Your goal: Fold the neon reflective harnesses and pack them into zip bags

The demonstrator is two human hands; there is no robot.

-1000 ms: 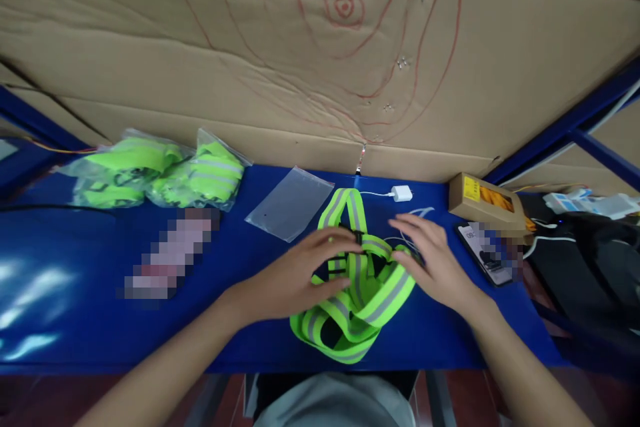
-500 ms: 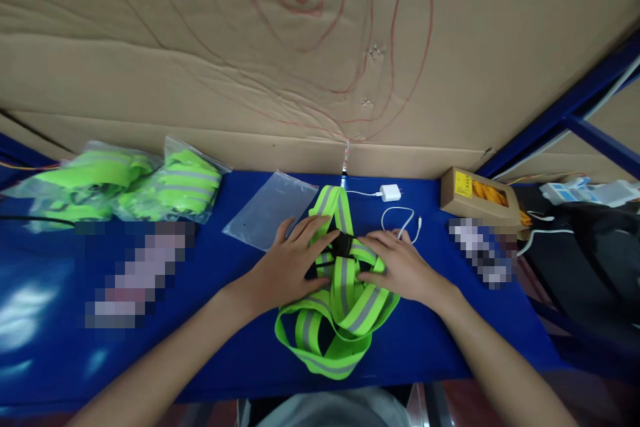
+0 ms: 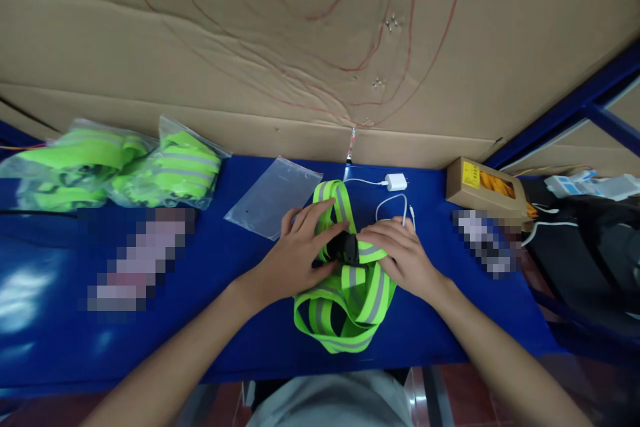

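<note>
A lime-yellow reflective strap harness (image 3: 377, 300) with grey stripes lies in loose loops on the blue table, in front of my body. My left hand (image 3: 295, 250) grips its black plastic buckle (image 3: 347, 248) from the left, with thumb and fingertips bent around it. From the right, my right hand (image 3: 403, 250) closes on the strap beside the buckle; its fingertips are partly hidden by the webbing. Just behind the harness lies a flat clear plastic bag (image 3: 274, 197).
Bagged reflective straps (image 3: 187, 170) sit at the back left. A white charger (image 3: 396, 181) with its cable (image 3: 383, 203) lies behind my right hand. Farther right are a cardboard box (image 3: 455, 183) with orange contents and a black bag (image 3: 575, 247). A cardboard wall (image 3: 225, 67) stands behind.
The buckle has turned and shows more between my hands. The loops have drawn in closer to my hands, and the right fingers have closed more on the strap. The camera view has shifted slightly.
</note>
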